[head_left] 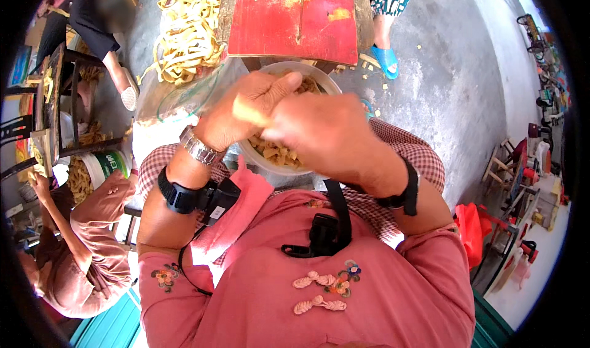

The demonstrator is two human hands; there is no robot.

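Note:
Both my hands meet over a white bucket (330, 85) that contains small pale yellow chunks (281, 156). My left hand (236, 105), with a metal watch at its wrist, is closed with its thumb folded over. A pale yellow strip (251, 112) shows at its fingers, blurred. My right hand (335, 133) is closed as well, its knuckles upward and smeared by motion. It meets the strip's near end, and its fingertips are hidden, so what it grips cannot be made out. Left of the bucket's far side lies a heap of long pale yellow strips (187, 31).
A red board (264, 19) with a narrow dark line down it stands just beyond the bucket. Clear plastic sheeting (181, 96) lies to the left. A person's foot in a blue slipper (385, 61) is at far right. Another person in brown (92, 243) sits at left beside a tipped white-and-green bucket (104, 167).

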